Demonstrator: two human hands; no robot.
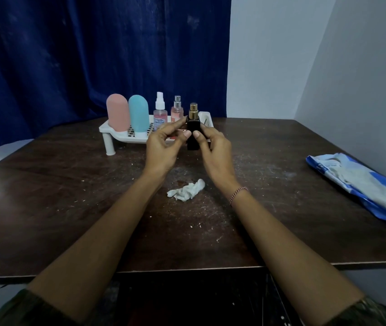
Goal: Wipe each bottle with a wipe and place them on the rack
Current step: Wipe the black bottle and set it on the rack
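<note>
A black square bottle [193, 128] with a gold spray top is held upright in front of the white rack [107, 128]. My left hand [163, 147] and my right hand [213, 149] both grip it with their fingertips. On the rack stand a pink bottle [118, 111], a blue bottle [138, 112], a clear spray bottle [160, 111] with a white top and a small pink spray bottle [177, 110]. A crumpled white wipe [186, 189] lies on the table below my hands.
The dark wooden table [69, 196] is scratched and specked with crumbs. A blue and white wipe packet [361, 184] lies at the right edge. A blue curtain [93, 55] hangs behind the rack, and a white wall stands to the right.
</note>
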